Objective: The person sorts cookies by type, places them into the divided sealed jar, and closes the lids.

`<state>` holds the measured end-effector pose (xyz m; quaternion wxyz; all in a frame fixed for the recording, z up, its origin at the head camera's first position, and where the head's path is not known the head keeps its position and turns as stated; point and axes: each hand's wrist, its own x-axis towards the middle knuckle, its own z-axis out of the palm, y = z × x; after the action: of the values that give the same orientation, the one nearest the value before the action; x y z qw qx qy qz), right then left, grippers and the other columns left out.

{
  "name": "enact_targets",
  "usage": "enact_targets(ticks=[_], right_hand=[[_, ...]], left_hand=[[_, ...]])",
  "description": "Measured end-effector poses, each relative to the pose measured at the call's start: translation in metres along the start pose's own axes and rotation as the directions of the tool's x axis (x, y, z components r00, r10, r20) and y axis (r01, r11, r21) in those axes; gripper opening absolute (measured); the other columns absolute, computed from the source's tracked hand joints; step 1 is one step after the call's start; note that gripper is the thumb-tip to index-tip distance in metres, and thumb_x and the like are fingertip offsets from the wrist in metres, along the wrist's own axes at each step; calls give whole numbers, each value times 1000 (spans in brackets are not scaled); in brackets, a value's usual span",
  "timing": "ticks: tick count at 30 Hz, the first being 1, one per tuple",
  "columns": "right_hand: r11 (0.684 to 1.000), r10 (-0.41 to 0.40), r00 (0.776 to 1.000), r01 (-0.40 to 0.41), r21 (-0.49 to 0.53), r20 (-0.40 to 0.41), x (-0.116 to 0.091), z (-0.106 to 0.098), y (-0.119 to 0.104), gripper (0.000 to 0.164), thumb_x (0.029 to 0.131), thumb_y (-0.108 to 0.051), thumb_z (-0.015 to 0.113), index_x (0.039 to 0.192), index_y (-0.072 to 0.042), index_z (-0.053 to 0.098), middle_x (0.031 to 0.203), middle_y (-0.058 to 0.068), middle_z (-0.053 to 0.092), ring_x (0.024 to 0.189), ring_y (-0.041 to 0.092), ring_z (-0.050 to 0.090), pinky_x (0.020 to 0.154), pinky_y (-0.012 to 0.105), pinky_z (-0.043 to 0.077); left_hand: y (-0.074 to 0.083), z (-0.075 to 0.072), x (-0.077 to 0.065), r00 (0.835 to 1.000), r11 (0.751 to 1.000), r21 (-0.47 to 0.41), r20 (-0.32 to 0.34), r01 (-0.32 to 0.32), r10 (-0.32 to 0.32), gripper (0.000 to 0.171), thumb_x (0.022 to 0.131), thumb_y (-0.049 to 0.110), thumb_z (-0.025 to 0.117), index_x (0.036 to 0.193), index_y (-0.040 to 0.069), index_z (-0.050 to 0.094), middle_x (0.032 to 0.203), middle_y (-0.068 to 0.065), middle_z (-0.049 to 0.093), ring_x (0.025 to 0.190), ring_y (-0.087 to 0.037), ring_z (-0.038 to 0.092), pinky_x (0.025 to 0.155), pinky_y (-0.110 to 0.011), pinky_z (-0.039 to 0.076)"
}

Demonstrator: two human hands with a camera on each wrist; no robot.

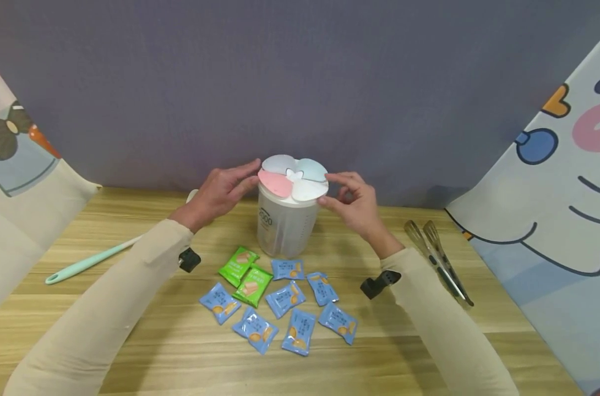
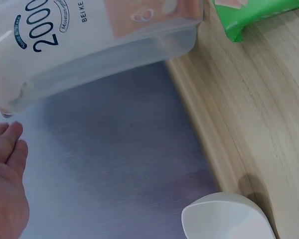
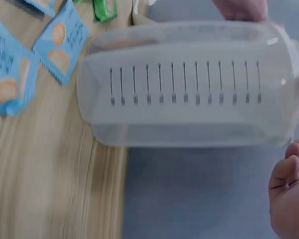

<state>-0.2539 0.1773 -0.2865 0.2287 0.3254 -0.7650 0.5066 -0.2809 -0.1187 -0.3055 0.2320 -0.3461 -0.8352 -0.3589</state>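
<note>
A tall clear plastic canister (image 1: 285, 225), marked 2000, stands upright near the back of the table. On top sits its lid (image 1: 275, 185), made of pink, grey, pale blue and white petal shapes. At the left edge of the lid my left hand (image 1: 221, 190) touches with straight fingertips. My right hand (image 1: 354, 201) meets the opposite edge, with thumb and index fingertip against the rim and the other fingers loosely bent. In the right wrist view, dark scale lines run along the canister (image 3: 184, 114). An orange patch shows at its side in the left wrist view.
Several blue snack packets (image 1: 298, 331) and two green wafer packets (image 1: 252, 286) lie in front of the canister. To the left is a ladle with a mint-green handle (image 1: 89, 264) and white bowl (image 2: 226, 219). Metal tongs (image 1: 436, 258) lie right. A grey wall (image 1: 290, 82) rises behind.
</note>
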Motion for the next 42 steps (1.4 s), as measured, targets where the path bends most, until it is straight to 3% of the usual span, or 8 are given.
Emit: enact_targets(ticks=[7, 15, 23, 28, 33, 37, 40, 42], right_hand=[[979, 197, 972, -201, 21, 126, 7, -14, 37, 72, 76, 0, 79, 139, -1, 44, 139, 14, 43, 81, 23, 53, 61, 24, 48], [948, 306, 908, -320, 2, 286, 14, -13, 30, 75, 83, -3, 73, 146, -6, 34, 107, 19, 56, 87, 27, 53, 63, 25, 50], [963, 270, 942, -268, -34, 199, 8, -9, -1, 64, 80, 3, 73, 137, 6, 43, 95, 25, 57, 78, 27, 52, 57, 20, 47], [982, 185, 977, -179, -64, 107, 1, -5, -6, 58, 76, 5, 76, 129, 10, 51, 113, 27, 59, 72, 29, 51, 54, 18, 43], [986, 125, 992, -121, -114, 26, -5, -1, -10, 54, 74, 4, 79, 122, 10, 57, 118, 25, 59, 67, 28, 52, 52, 20, 41], [983, 95, 995, -98, -155, -25, -9, 3, -16, 53, 72, 1, 81, 120, 10, 59, 114, 24, 62, 64, 27, 51, 52, 21, 40], [984, 69, 996, -78, -159, -60, -11, 7, -19, 52, 71, 1, 81, 118, 10, 60, 112, 24, 63, 61, 25, 51, 52, 19, 40], [986, 49, 996, -60, -153, -80, -13, 9, -20, 51, 70, 3, 82, 116, 11, 61, 110, 25, 63, 60, 25, 50, 51, 17, 40]], left_hand=[[13, 5, 3, 1000, 999, 41, 4, 7, -7, 76, 82, 46, 71, 137, -2, 46, 137, -14, 47, 124, -29, 47, 101, -41, 38], [18, 11, 4, 998, 997, 64, 37, 52, -55, 93, 70, 43, 83, 140, -3, 41, 141, -14, 41, 128, -28, 42, 103, -40, 36], [15, 9, 5, 999, 997, 64, 26, 45, -47, 88, 72, 37, 83, 138, -5, 42, 138, -17, 45, 124, -31, 46, 100, -42, 39], [11, 9, 4, 1000, 999, 41, 10, 4, -5, 83, 72, 31, 84, 136, -4, 45, 135, -18, 48, 117, -33, 52, 96, -44, 43], [8, 6, 2, 999, 999, 29, 16, -29, 28, 78, 75, 26, 82, 137, -3, 45, 135, -18, 48, 86, -26, 65, 90, -42, 47], [7, 4, 1, 999, 1000, 4, 29, -22, 22, 75, 78, 22, 80, 138, -2, 44, 136, -17, 47, 55, -14, 49, 76, -38, 49], [6, 3, 1, 999, 1000, 2, 26, -24, 24, 72, 78, 19, 79, 137, -3, 45, 135, -17, 48, 49, -11, 37, 70, -35, 47], [6, 2, 0, 999, 1000, -5, 28, -22, 22, 70, 79, 19, 78, 137, -2, 45, 135, -17, 48, 58, -12, 50, 74, -36, 48]])
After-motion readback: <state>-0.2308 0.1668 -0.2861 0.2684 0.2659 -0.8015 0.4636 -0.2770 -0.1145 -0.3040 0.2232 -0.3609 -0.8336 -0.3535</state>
